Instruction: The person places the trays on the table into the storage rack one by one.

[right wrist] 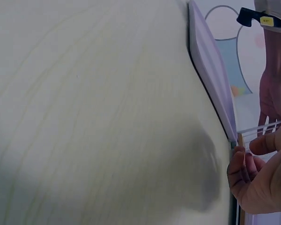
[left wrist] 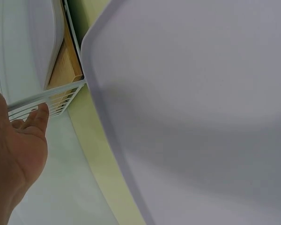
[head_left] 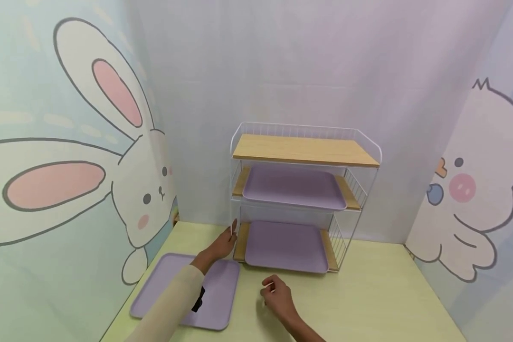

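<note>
My left hand [head_left: 222, 244] is at the left front post of a white wire rack [head_left: 232, 213] with wooden shelves. In the left wrist view the fingers of the left hand [left wrist: 28, 150] reach round the white wire frame [left wrist: 47, 96], gripping it at the side. A purple tray [head_left: 286, 247] lies on the bottom shelf and another purple tray [head_left: 295, 186] on the middle one. Below my left forearm, a third purple tray [head_left: 215, 297] lies on the table. My right hand [head_left: 278, 297] hovers before the rack, fingers loosely curled around nothing.
The rack's wooden top shelf [head_left: 305, 148] has a wire rail round it. The pale yellow-green table [head_left: 367, 304] stretches to the right of the rack. Curtains with a cartoon rabbit [head_left: 143, 190] and a cartoon chick [head_left: 461, 223] stand at the sides.
</note>
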The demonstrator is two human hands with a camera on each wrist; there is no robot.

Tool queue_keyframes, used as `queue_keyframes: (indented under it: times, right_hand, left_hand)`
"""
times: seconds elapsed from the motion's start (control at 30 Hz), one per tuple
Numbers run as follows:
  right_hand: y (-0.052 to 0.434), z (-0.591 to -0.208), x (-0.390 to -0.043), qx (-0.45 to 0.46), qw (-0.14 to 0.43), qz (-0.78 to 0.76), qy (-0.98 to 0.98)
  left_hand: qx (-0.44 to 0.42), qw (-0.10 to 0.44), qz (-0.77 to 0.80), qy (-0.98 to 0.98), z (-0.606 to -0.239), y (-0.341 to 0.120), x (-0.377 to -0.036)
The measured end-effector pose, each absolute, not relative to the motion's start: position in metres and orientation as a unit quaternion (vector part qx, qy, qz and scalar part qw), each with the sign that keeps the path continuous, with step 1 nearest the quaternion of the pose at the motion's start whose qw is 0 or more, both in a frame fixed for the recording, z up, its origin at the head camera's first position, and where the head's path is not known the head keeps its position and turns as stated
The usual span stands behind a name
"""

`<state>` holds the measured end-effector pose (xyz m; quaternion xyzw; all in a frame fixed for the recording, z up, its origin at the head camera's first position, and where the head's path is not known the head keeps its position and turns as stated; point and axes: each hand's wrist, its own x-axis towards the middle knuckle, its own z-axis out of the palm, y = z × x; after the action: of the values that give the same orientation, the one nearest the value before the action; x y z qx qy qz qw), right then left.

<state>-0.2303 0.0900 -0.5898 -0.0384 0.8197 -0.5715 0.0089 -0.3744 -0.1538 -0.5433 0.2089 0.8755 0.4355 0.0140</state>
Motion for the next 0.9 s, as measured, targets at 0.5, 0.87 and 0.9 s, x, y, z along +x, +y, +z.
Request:
queue_keyframes:
  times: [0.5,0.87,0.9]
  right_hand:
    - [0.030,-0.614,-0.240,-0.048,0.089,-0.605,0.790]
    - [0.011,-0.618,-0.247,-0.039,0.019,-0.509,0.859]
    - [0.011,-0.619,-0.247,-0.039,0.015,-0.505,0.862]
  left_hand:
    - [0.207,0.009,0.428,0.880,-0.549,-0.156,-0.374]
    - [0.201,0.015,0.435,0.877,-0.542,-0.155,-0.372]
    - [0.203,0.015,0.431,0.879,-0.542,-0.154,-0.373]
